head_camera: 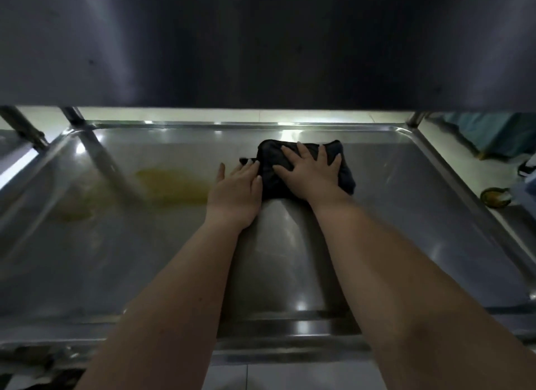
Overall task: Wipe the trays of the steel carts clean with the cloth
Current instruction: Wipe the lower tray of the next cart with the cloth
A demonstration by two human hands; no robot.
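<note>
Cloth [304, 169] mid-tray [406, 163], right hand [307, 172] pressing, clear of rims

The steel tray [406, 192] is a wide, shallow pan with a raised rim and rounded corners, glare bouncing off its far edge. A black cloth [346, 175] sits bunched toward the back, right of centre, pressed flat under the spread fingers of the right hand [307, 172]. The left hand [236, 189] lies just beside it, palm down on bare steel, fingertips touching the cloth's left edge. Left of that hand, a yellow smear [174, 186] streaks the metal, and further left sits a fainter yellowish patch [75, 211].
</note>
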